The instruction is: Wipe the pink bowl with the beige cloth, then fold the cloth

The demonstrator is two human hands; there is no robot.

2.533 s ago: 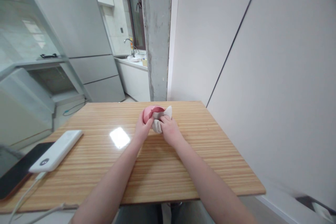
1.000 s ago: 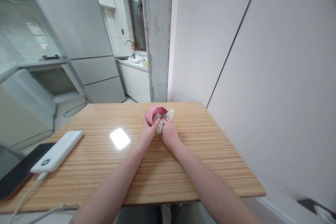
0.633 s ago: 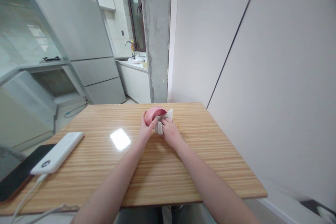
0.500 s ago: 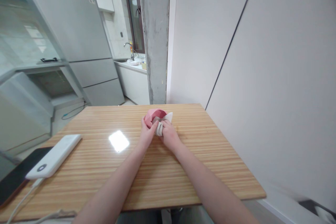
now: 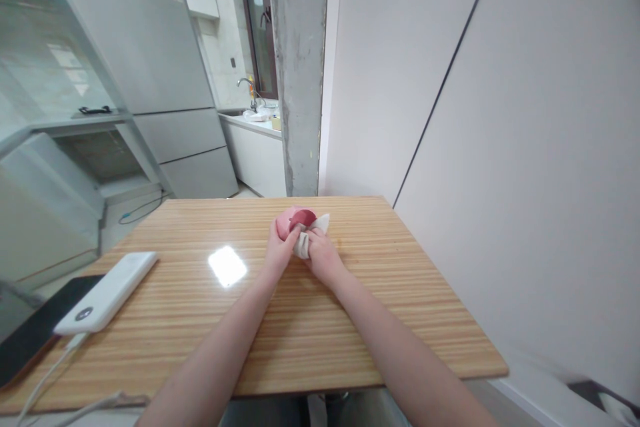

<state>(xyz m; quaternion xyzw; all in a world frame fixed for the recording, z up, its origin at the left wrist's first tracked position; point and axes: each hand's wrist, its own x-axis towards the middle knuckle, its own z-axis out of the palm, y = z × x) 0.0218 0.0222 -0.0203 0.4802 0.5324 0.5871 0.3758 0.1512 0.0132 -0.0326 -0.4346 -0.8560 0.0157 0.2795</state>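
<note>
Over the far middle of the table, my left hand (image 5: 281, 245) grips a small pink bowl (image 5: 287, 220), its fingers wrapped round the left side and its thumb near the rim. The bowl is tilted, and its darker pink inside faces up and to the right. A white cloth (image 5: 301, 247), perhaps a paper towel, is bunched between the hands, one corner sticking up to the right. Closed on this cloth, my right hand (image 5: 323, 253) presses it at the bowl's near right rim. Some fingertips of both hands are hidden by the cloth and bowl.
On the left of the wood-grain table (image 5: 400, 320) lie a white power bank (image 5: 107, 293) with a cable (image 5: 47, 373) and a dark phone (image 5: 37, 330). A white wall (image 5: 525, 180) borders the right side. A fridge (image 5: 135, 47) and a concrete pillar (image 5: 303, 67) stand beyond.
The bowl has turned a little in my left hand, so its opening looks narrower. The cloth and my right hand stay almost in place. The camera view has shifted slightly.
</note>
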